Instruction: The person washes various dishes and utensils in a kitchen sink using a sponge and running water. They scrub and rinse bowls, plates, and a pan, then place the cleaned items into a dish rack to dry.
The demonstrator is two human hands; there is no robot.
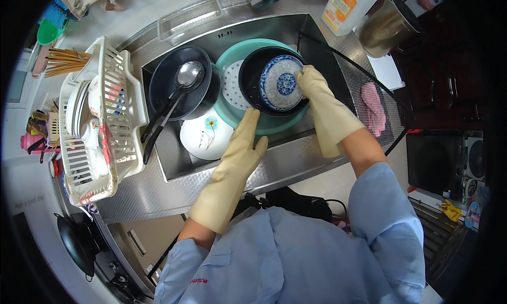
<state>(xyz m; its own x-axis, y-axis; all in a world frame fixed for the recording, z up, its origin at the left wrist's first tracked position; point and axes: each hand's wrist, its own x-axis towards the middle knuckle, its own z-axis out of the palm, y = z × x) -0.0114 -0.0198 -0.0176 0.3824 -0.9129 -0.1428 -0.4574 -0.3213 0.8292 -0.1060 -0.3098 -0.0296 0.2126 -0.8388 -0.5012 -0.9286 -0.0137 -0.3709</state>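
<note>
A cream rubber glove covers each hand. My right hand (311, 80) grips the right rim of a blue-and-white patterned bowl (282, 83), whose patterned underside faces up. The bowl is over a black bowl or pan (248, 80), which rests in a turquoise plastic basin (277, 128) in the steel sink. My left hand (250, 135) is at the basin's near edge, fingers extended and thumb apart, holding nothing. Left of it lies a white plate (198, 139) with a flower print. A dark pot (158, 74) behind holds metal ladles (189, 75). A white perforated piece (234, 86) lies in the basin.
A white plastic dish rack (134, 118) with plates, bowls and chopsticks stands left of the sink (178, 173). At the right, a mesh cover (358, 76) leans over the sink's edge near a pink cloth (373, 110). A plastic jug (346, 11) and a metal pitcher (386, 29) stand behind.
</note>
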